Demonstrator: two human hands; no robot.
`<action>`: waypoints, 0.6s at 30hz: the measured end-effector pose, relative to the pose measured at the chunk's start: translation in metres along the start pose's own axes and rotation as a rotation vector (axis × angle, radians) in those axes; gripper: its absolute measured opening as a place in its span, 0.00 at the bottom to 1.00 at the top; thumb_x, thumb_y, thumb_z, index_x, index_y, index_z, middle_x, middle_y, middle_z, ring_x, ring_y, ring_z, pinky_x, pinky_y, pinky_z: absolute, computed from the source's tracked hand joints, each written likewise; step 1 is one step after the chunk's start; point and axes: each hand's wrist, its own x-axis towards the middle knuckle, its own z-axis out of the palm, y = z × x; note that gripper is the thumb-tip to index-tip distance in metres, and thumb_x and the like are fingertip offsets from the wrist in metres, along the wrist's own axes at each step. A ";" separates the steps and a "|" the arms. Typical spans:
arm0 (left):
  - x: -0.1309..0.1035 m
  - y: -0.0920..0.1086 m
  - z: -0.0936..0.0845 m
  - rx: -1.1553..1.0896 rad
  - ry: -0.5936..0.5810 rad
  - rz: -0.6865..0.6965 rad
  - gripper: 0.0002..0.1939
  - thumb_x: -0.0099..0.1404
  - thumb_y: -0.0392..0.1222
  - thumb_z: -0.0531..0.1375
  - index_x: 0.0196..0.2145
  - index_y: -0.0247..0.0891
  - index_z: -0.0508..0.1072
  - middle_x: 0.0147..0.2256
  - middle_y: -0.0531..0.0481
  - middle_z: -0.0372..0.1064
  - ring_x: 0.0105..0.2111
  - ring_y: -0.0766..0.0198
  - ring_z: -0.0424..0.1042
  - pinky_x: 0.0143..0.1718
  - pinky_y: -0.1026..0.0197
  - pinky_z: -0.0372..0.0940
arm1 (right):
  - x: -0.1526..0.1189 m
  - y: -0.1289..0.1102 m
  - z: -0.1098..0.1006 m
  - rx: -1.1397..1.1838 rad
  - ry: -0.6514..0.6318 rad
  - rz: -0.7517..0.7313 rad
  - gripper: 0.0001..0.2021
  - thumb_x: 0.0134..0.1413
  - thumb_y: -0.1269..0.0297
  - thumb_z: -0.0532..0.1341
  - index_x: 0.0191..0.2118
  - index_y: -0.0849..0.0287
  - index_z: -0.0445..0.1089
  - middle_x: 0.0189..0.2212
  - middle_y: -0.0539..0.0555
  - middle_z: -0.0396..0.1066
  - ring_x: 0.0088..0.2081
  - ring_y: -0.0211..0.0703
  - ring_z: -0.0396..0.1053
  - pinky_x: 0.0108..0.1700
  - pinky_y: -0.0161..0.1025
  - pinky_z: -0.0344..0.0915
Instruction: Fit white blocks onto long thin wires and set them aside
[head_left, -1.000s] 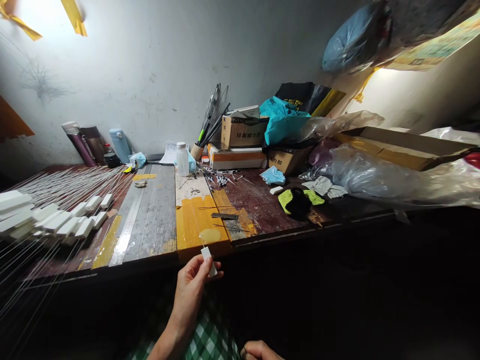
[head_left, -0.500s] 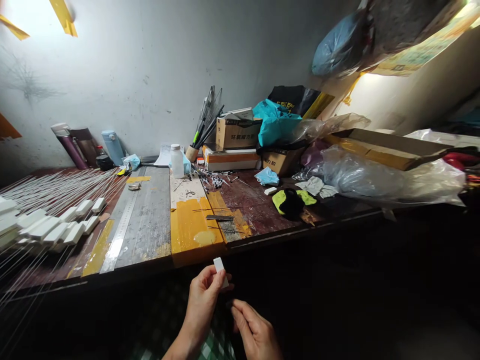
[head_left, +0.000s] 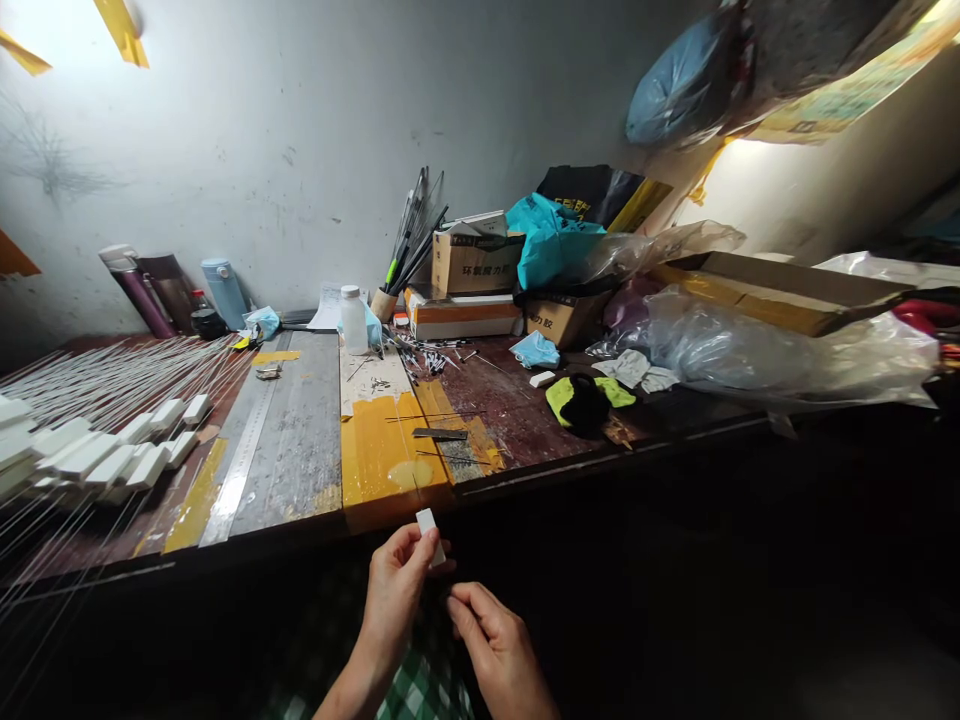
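Observation:
In front of the table edge, my left hand (head_left: pixel 397 570) pinches a small white block (head_left: pixel 430 535) between thumb and fingers. A thin dark line rises from the block's upper end toward the glossy puddle (head_left: pixel 411 474) on the orange-taped board (head_left: pixel 375 440). Just below and to the right, my right hand (head_left: pixel 491 630) has thumb and forefinger pressed together. What it pinches, if anything, is lost against the dark background. Thin dark rods (head_left: pixel 450 458) and a flat dark metal strip (head_left: pixel 440 434) lie on the taped surface.
At left, several white blocks (head_left: pixel 90 455) on long thin rods spread across the table, beside a steel ruler (head_left: pixel 238 470). Behind are a white bottle (head_left: pixel 352 325), cardboard boxes (head_left: pixel 476 265) and a black-and-yellow cloth (head_left: pixel 585 402). Plastic bags (head_left: pixel 712 340) line the right side.
Both hands have moved slightly up and to the left, with the white block still in my left hand. The things on the table stay put.

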 end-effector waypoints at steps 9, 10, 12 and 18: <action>0.001 0.007 -0.005 0.007 0.037 -0.004 0.16 0.52 0.50 0.68 0.29 0.32 0.77 0.26 0.47 0.75 0.28 0.60 0.73 0.33 0.59 0.70 | 0.004 -0.003 0.007 0.105 -0.104 0.106 0.15 0.60 0.51 0.53 0.34 0.58 0.67 0.23 0.47 0.61 0.23 0.35 0.57 0.25 0.30 0.54; 0.000 0.008 -0.006 0.009 0.039 -0.005 0.16 0.52 0.50 0.68 0.29 0.32 0.77 0.26 0.47 0.75 0.28 0.60 0.73 0.33 0.59 0.70 | 0.004 -0.004 0.007 0.104 -0.103 0.104 0.15 0.60 0.52 0.53 0.33 0.58 0.67 0.24 0.47 0.61 0.23 0.35 0.57 0.25 0.30 0.54; -0.002 0.008 -0.007 0.003 0.045 -0.014 0.16 0.51 0.50 0.68 0.29 0.32 0.77 0.26 0.47 0.75 0.28 0.60 0.74 0.33 0.59 0.71 | 0.004 -0.006 0.006 0.109 -0.126 0.100 0.17 0.61 0.53 0.52 0.29 0.59 0.66 0.22 0.46 0.60 0.24 0.35 0.57 0.26 0.30 0.55; -0.006 0.009 -0.011 0.024 0.063 -0.044 0.16 0.51 0.50 0.68 0.29 0.33 0.77 0.27 0.47 0.77 0.27 0.60 0.75 0.32 0.61 0.70 | 0.005 -0.011 0.010 0.196 -0.185 0.114 0.16 0.61 0.52 0.52 0.33 0.59 0.67 0.20 0.45 0.60 0.21 0.33 0.55 0.23 0.30 0.53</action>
